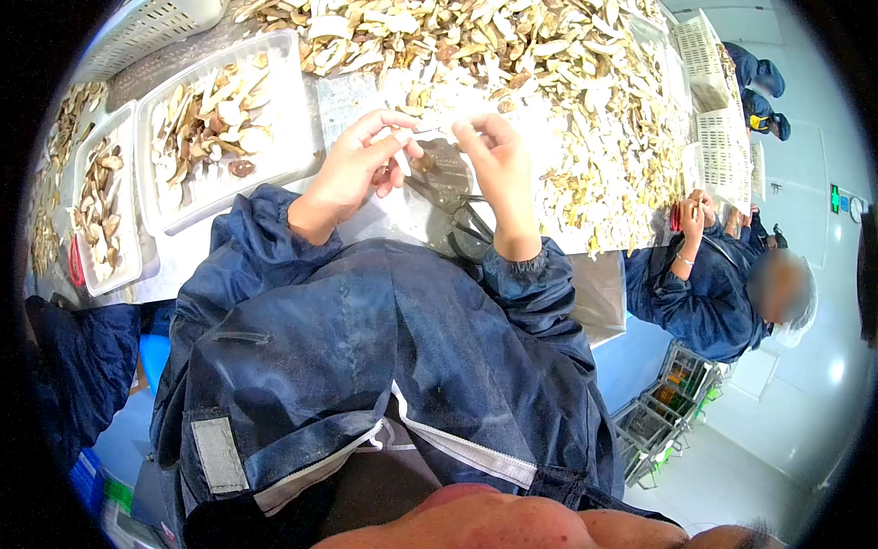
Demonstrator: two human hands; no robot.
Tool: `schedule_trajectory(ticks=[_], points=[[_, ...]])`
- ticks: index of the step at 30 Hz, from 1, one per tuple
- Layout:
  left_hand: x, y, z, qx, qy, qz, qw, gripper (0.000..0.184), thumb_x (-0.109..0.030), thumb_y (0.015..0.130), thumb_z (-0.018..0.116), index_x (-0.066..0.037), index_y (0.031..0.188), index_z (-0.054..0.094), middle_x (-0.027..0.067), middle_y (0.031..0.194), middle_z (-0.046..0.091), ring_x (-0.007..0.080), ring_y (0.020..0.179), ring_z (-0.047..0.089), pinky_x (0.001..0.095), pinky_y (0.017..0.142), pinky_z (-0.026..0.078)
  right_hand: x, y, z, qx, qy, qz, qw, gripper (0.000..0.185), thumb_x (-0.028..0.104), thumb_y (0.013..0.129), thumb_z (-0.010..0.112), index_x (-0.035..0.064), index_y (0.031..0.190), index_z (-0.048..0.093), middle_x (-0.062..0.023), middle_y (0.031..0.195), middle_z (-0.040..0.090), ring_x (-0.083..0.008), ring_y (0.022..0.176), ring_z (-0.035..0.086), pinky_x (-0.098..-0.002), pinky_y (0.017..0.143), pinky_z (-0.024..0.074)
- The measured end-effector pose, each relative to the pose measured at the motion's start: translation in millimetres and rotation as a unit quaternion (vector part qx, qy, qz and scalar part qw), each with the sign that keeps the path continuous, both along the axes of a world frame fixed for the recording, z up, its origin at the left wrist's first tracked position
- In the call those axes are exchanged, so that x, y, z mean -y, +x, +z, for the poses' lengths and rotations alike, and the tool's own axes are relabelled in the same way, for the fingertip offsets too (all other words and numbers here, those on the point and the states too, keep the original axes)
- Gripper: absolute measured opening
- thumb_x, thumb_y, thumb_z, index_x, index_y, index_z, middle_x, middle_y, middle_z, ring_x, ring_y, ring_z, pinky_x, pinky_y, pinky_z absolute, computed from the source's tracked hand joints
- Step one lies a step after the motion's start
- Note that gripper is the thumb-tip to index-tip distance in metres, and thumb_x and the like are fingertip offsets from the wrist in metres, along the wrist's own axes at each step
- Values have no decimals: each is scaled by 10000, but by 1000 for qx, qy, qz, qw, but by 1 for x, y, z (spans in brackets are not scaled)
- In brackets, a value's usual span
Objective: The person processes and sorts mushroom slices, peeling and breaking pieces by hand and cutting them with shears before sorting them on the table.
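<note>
My left hand [357,169] is over the near edge of the table with its fingers curled. A pale mushroom slice [402,157] shows between its thumb and fingers. Close by on the right, my right hand [501,169] has its thumb and fingers bent together toward the left hand. What it pinches, if anything, is lost in the glare. Below and between the hands lies a dark, wet-looking patch of table [444,188], with black strap-like loops [469,231] at its near edge. A big heap of sliced mushrooms [512,55] spreads just beyond my hands.
At the left stand a clear plastic tub [300,110] of mushroom pieces and a narrower tub [139,233] with more. White baskets [722,156] line the far right. A co-worker [704,284] in dark blue sits at the right; another person's dark clothing [78,375] shows at the left.
</note>
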State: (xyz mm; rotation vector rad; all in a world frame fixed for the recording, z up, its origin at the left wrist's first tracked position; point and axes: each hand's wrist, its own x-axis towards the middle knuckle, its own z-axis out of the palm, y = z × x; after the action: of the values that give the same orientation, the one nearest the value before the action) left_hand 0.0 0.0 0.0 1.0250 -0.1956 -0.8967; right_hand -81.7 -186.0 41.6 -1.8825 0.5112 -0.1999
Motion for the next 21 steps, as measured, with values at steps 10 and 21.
schedule_trajectory(ticks=[10,21], points=[[-9,5,3,-168,-110,37,979,370,-363,1057,418,-50,1186,568,90,979,657,135,698,601,243,511,435,-16,37,3,114,-157,62,979,184,188,899,716,8,933,722,-78,771,647,-159,686,592,-279,633,476],[-8,6,-3,-160,-119,71,977,214,-238,1002,580,-88,1154,583,40,889,605,88,647,529,223,519,375,-12,44,-27,130,-367,79,918,108,99,749,756,42,794,677,-141,795,618,-346,758,625,-421,674,511]])
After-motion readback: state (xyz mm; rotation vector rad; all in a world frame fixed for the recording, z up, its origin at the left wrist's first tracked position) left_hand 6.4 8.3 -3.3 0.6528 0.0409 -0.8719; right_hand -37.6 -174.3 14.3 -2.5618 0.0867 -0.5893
